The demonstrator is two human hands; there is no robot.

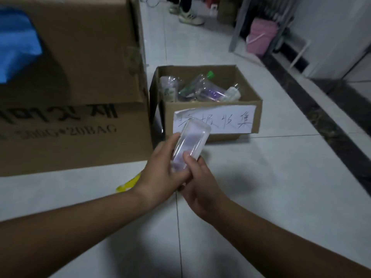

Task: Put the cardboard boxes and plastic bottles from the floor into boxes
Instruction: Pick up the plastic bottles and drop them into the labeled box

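On the tiled floor (261, 177) stand a big box (70, 127), a small box (168, 125) just beside it, a yellow wrapper (128, 183) and a pink bucket (261, 37).

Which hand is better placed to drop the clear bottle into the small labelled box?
Probably left: the left hand grips the clear plastic bottle mid-body, nearer the small labelled cardboard box; the right hand only pinches its lower end.

The bottle (190, 141) is clear, glossy plastic; the small box (224, 137) and large box (80, 57) are matt brown cardboard; the label (220, 119) is white paper; the floor tiles (261, 177) are smooth, faintly shiny; the crumpled bottles (200, 85) are transparent plastic.
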